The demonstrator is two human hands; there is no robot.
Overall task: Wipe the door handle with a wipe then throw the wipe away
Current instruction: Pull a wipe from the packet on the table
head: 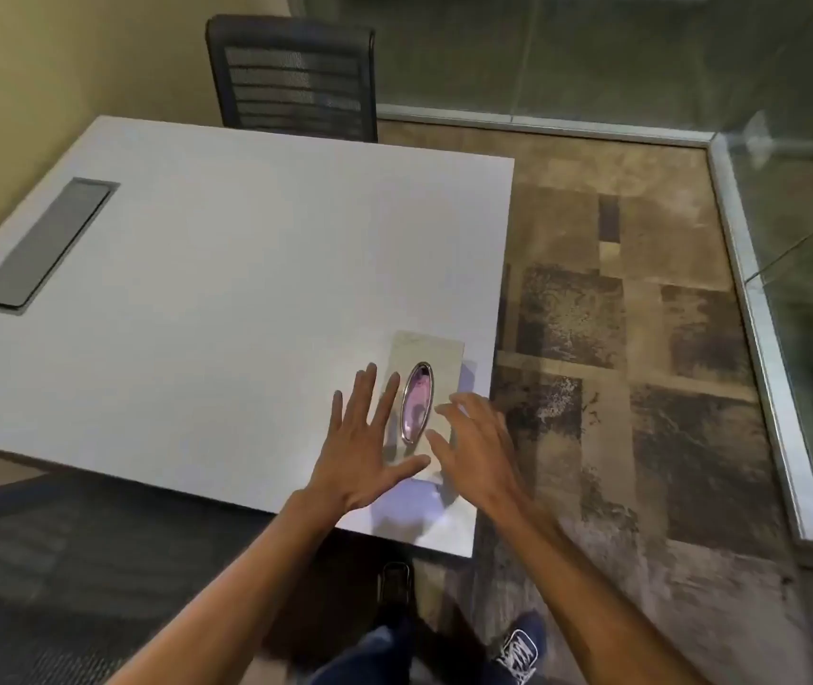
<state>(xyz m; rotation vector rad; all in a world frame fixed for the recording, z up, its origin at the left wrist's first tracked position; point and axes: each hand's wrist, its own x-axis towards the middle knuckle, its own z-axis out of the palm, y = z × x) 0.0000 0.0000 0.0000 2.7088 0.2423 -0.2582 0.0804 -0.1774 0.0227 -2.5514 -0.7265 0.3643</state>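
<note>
On the near right corner of the white counter [226, 269] lies a pale flat pack of wipes [436, 360] with an oval flip lid [417, 401] on its top face, its short end close to the counter's right edge. The left hand [367, 449] is spread flat with fingers splayed just left of the lid, its thumb reaching across the pack's near end; the right hand [481, 444] hangs loosely curled at the pack's right side, fingertips beside the lid. Neither hand grips anything, and no wipe is out yet. The pack looks light and soft-sided, likely to slide on the smooth top when tugged, so pinning it with the flat left hand while the right lifts the lid seems the sensible hold; the wipe itself should be limp, damp and easily torn (best pinched at a corner). The door handle and any bin are not in view. The patterned carpet [641, 338] to the right gives free room as far as the glass wall [790, 239], and a black chair [296, 76] stands at the counter's far side, well apart.
</note>
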